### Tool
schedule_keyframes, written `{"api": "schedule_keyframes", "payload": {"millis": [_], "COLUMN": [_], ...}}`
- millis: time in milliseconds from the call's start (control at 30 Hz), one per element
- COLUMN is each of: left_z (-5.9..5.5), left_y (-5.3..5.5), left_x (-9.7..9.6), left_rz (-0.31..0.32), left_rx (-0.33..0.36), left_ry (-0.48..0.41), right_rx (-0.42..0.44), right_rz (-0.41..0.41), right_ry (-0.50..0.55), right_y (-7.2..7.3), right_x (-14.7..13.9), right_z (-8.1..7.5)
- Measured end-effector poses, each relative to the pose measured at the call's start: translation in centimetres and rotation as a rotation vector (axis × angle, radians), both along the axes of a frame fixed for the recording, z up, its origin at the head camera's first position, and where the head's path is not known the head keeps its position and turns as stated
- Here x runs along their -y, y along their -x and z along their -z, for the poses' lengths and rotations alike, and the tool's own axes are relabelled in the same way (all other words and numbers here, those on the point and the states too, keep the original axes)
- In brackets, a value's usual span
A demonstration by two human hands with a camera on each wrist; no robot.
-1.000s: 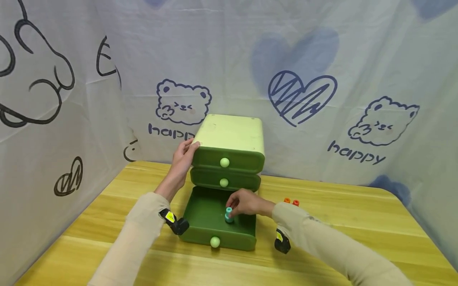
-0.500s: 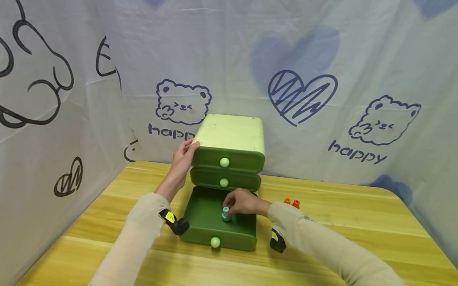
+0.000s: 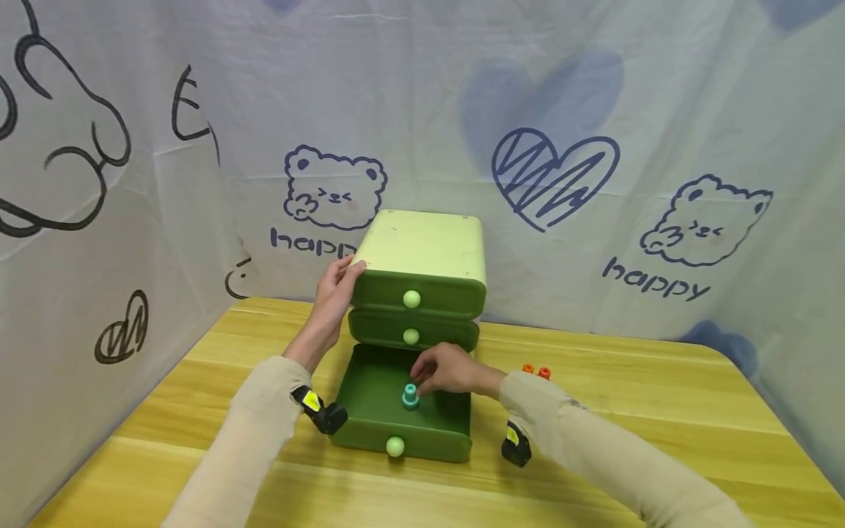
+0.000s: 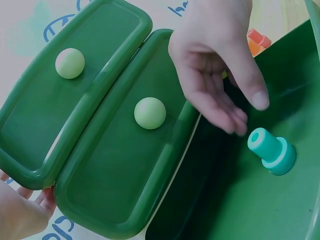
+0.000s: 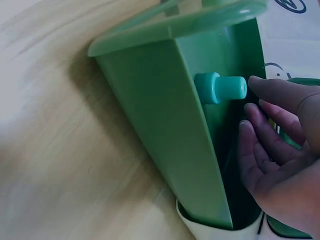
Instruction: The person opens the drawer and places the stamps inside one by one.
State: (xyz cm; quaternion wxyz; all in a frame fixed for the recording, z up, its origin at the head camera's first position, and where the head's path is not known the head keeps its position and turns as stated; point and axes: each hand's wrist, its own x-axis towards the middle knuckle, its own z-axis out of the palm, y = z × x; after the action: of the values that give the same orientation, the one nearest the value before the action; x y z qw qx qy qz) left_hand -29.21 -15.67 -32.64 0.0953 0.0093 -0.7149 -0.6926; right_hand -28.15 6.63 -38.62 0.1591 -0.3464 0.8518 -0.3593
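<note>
A small mini-cabinet (image 3: 422,246) with a pale yellow-green top and green drawers stands on the table. Its bottom drawer (image 3: 370,400) is pulled out. Inside that drawer a teal stepped peg (image 4: 270,150), a narrow cylinder on a wider round base, stands upright. My right hand (image 3: 452,369) hovers over the drawer just right of the peg, fingers loosely bent; the right wrist view shows a gap between thumb and fingers, with the peg (image 5: 220,89) just off the thumb tip. My left hand (image 3: 335,290) rests against the cabinet's upper left side, thumb at the front corner.
An orange piece (image 3: 528,369) and a red piece (image 3: 544,373) stand on the wooden table (image 3: 634,418), right of the cabinet, partly behind the right sleeve. The upper two drawers, with round knobs (image 3: 412,299), are closed. A printed cloth (image 3: 561,81) hangs behind.
The teal peg has shifted slightly left in the drawer, and my right hand has let go of it and drawn a little away. My left hand stays on the cabinet.
</note>
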Motion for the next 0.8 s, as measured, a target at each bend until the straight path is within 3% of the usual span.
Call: {"api": "schedule_keyframes", "payload": {"millis": [400, 600, 800], "left_z": [0.0, 0.0, -0.1], "left_y": [0.0, 0.0, -0.1], "left_x": [-0.1, -0.3, -0.2], "left_rz": [-0.006, 0.001, 0.001], "left_rx": [-0.003, 0.004, -0.001], "left_ry": [-0.001, -0.018, -0.015], "right_rx": [0.054, 0.025, 0.023], "right_rz": [0.084, 0.219, 0.399], "right_ry": [0.112, 0.095, 0.089], "right_y": [-1.5, -1.5, -0.8], "right_x": [-4.4, -8.8, -13.7], "right_z": [-2.4, -2.9, -1.8]}}
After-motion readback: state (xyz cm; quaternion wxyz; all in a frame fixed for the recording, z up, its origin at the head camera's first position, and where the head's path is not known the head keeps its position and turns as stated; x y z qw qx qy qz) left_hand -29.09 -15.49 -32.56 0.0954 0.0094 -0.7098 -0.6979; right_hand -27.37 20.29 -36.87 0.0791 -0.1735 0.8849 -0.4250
